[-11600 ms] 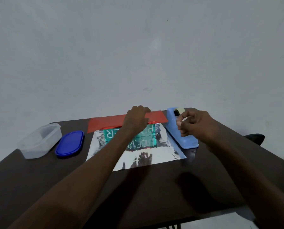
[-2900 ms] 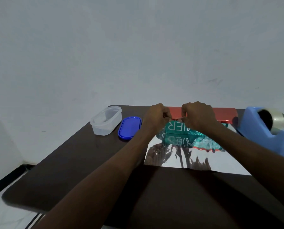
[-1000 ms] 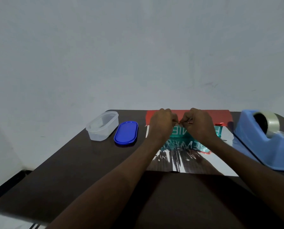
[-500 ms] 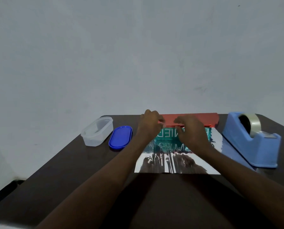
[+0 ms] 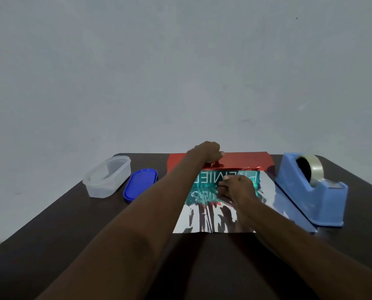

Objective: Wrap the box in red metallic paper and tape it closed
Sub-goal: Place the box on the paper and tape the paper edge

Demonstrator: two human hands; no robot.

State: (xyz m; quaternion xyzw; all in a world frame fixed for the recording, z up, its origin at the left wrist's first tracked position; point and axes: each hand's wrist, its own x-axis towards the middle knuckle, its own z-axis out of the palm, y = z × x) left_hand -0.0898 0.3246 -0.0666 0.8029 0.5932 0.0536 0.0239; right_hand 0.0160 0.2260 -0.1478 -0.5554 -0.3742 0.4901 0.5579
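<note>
The box [image 5: 228,180], teal with white lettering, is lying on the paper [image 5: 204,219] near the far middle of the worktop [image 5: 72,224], and most of its top is showing bare. The paper is lying silver side up toward the person, while its far edge is standing folded over with the red side [image 5: 245,160] showing along the box's back. The left hand [image 5: 208,151] is curling over that red flap at the far edge, seemingly pinching it, though the fingertips are hiding behind the knuckles. The right hand [image 5: 234,189] is resting on the box top with its fingers fairly flat, pressing down and gripping nothing. By my reading the wrap is only starting: one flap is coming over, the near flap and both ends are waiting, and no tape is visibly on yet. The dispenser [image 5: 310,189] is sitting just right of the paper, a tub [image 5: 107,176] and blue lid [image 5: 140,184] to the left
</note>
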